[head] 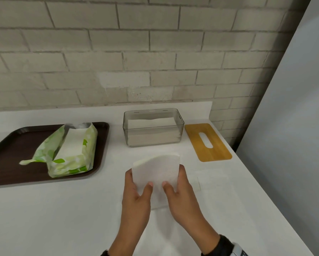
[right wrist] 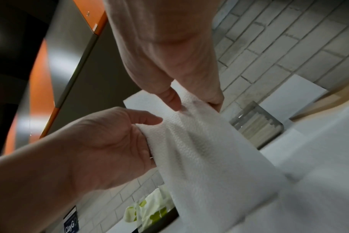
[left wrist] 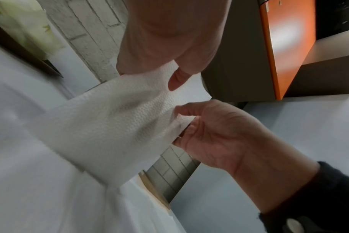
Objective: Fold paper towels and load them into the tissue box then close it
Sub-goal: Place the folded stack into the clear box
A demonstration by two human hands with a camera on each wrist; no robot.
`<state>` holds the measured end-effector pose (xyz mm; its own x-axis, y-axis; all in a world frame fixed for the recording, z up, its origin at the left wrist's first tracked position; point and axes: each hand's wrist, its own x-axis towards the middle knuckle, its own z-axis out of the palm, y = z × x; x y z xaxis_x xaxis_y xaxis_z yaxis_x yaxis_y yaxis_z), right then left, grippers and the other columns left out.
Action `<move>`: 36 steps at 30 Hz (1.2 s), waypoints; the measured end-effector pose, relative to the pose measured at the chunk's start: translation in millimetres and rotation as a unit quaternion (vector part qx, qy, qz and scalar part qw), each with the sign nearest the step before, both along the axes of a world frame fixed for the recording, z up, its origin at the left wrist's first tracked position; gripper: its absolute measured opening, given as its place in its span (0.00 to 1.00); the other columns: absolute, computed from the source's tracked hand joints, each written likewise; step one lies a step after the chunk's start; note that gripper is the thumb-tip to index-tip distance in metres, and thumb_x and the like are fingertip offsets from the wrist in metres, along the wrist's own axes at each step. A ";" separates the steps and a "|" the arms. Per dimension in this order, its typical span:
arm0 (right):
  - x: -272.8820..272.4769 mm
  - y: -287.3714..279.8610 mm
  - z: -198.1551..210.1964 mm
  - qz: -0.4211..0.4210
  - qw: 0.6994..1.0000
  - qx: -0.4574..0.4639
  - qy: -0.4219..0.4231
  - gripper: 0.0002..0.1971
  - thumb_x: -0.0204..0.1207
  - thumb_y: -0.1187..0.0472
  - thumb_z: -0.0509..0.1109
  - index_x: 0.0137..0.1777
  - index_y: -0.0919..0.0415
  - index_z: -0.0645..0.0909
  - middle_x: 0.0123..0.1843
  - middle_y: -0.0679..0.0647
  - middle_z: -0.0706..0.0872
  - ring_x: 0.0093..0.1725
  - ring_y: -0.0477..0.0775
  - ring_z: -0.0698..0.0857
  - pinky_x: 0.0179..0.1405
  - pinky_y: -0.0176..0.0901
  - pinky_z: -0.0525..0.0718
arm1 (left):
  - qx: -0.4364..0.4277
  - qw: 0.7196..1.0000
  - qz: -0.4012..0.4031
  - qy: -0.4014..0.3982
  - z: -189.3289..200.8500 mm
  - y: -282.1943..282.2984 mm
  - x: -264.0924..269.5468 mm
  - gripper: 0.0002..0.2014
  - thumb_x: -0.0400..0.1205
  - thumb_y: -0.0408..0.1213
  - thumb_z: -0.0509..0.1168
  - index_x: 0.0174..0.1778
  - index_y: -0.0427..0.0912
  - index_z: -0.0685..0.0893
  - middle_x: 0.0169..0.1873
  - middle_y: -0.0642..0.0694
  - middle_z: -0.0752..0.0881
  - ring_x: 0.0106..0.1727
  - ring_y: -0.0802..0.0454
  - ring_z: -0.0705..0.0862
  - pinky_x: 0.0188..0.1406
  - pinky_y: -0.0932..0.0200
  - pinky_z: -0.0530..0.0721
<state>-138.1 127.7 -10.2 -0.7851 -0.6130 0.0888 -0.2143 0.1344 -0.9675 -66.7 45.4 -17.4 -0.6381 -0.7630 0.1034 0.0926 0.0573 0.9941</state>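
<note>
Both hands hold a white paper towel (head: 156, 172) above the white surface (head: 62, 209), in front of the tissue box (head: 153, 127) and well apart from it. The towel's upper part stands nearly upright with its curved top edge toward the wall; its long axis runs from that edge down and back toward the person, where the lower part trails onto the surface. The left hand (head: 136, 193) grips the left edge and the right hand (head: 180, 191) the right edge, each with its thumb on the near face and its fingers (head: 181, 169) curled behind. In the wrist views the sheet shows an embossed, dimpled texture and sags in soft folds between the two grips.

The tissue box is clear-walled and open-topped, with a layer of white sheets inside. Its wooden lid (head: 207, 142), with an oval slot, lies flat just right of the box. To the left, a dark brown tray (head: 11, 145) carries a green-and-white package (head: 70, 150), torn open, with a white stack showing. A pale brick wall (head: 118, 52) backs the surface. Nothing stands between the towel and the box.
</note>
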 end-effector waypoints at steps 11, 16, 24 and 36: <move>-8.2 6.0 -7.6 0.013 0.996 0.082 -0.040 0.24 0.73 0.68 0.71 0.63 0.44 0.72 0.57 0.43 0.83 0.56 0.43 0.83 0.46 0.26 0.81 | 0.106 0.994 -0.018 0.026 -4.1 -6.9 -1.2 0.11 0.77 0.31 0.69 0.54 0.47 0.86 0.47 0.49 0.92 0.47 0.53 0.90 0.40 0.64 0.86; -14.5 27.9 5.6 0.128 0.972 0.197 -0.018 0.13 0.69 0.61 0.78 0.53 0.49 0.84 0.49 0.43 0.87 0.47 0.40 0.86 0.38 0.21 0.78 | 0.153 0.976 0.009 0.153 12.8 -32.8 14.5 0.32 0.50 0.49 0.84 0.49 0.41 0.87 0.45 0.47 0.92 0.44 0.56 0.90 0.36 0.68 0.86; -42.5 58.4 21.4 0.012 0.992 -0.045 -0.118 0.07 0.68 0.72 0.75 0.37 0.59 0.85 0.35 0.53 0.88 0.38 0.51 0.86 0.39 0.39 0.82 | 0.024 1.000 -0.009 0.014 12.2 -58.2 40.8 0.17 0.74 0.17 0.68 0.49 0.44 0.85 0.37 0.57 0.92 0.39 0.63 0.89 0.39 0.71 0.85; -26.3 46.0 -27.4 -0.040 0.982 0.035 -0.182 0.13 0.61 0.75 0.66 0.43 0.61 0.80 0.38 0.54 0.83 0.37 0.50 0.80 0.32 0.36 0.74 | 0.139 0.983 0.086 -0.083 -48.6 -28.3 24.9 0.21 0.72 0.14 0.55 0.44 0.43 0.83 0.40 0.40 0.85 0.43 0.43 0.80 0.41 0.53 0.74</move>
